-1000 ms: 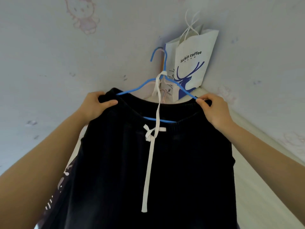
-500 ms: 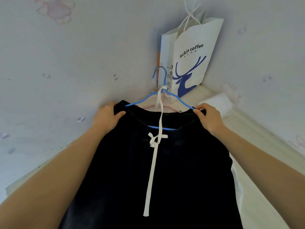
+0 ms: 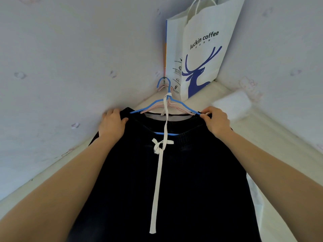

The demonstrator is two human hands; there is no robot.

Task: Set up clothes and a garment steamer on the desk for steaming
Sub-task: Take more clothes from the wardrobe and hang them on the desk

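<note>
while both grip black garment (image 3: 174, 180) | left hand (image 3: 111, 124), right hand (image 3: 216, 121) closed on waistband corners

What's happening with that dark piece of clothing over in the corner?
A person is handling a black garment with a white drawstring that hangs on a blue wire hanger. The left hand grips the waistband's left end and the right hand pinches its right end at the hanger's tip. A pink hanger sits just behind the blue one. A white paper coffee bag with a blue deer stands in the corner on the pale desk. No steamer is in view.
</note>
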